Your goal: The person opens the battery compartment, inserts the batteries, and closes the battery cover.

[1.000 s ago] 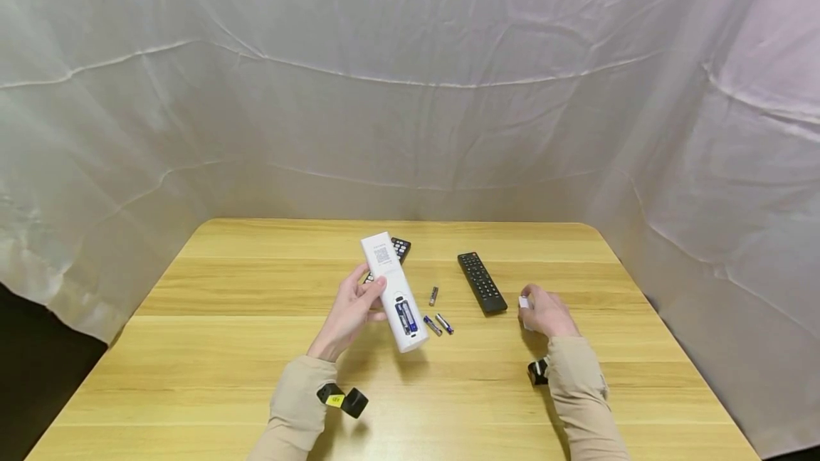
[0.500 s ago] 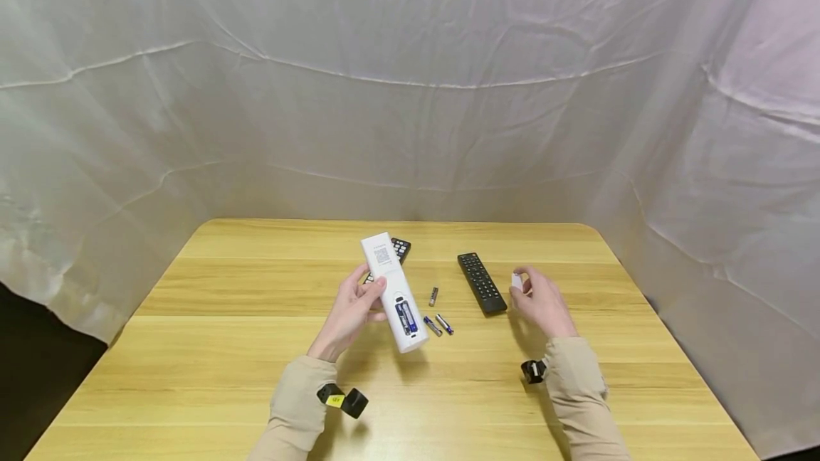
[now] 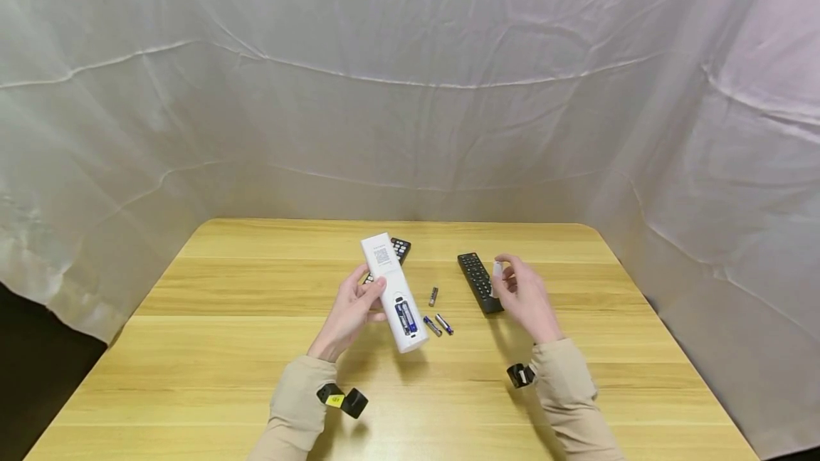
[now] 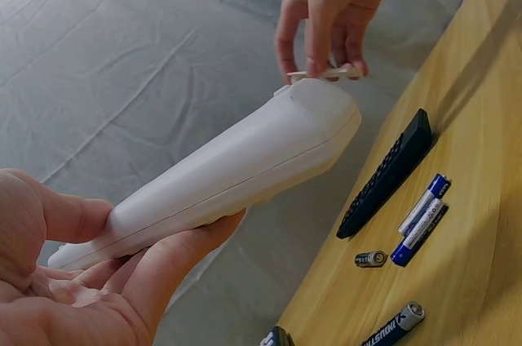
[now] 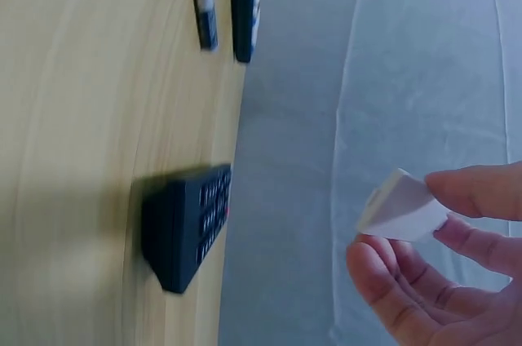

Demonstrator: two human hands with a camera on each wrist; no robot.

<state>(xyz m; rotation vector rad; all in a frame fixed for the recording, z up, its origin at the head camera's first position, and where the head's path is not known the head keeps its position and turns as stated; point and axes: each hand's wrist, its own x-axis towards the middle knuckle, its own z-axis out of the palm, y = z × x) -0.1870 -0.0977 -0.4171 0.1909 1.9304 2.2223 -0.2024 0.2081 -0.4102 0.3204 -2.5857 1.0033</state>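
White remote [image 3: 393, 267]: gripped by the left hand [image 3: 349, 304], two seated batteries [image 3: 410, 315] exposed in its back. Right of the white remote, in order: three loose batteries [image 3: 443, 324], black remote [image 3: 475, 274], right hand [image 3: 528, 297] pinching a small white piece [image 3: 497, 269]. Behind the white remote: keypad remote [image 3: 401, 248], partly hidden.

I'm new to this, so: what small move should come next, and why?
Probably bring the small white cover in the right hand over to the white remote in the left hand, because its battery bay is open with batteries inside.
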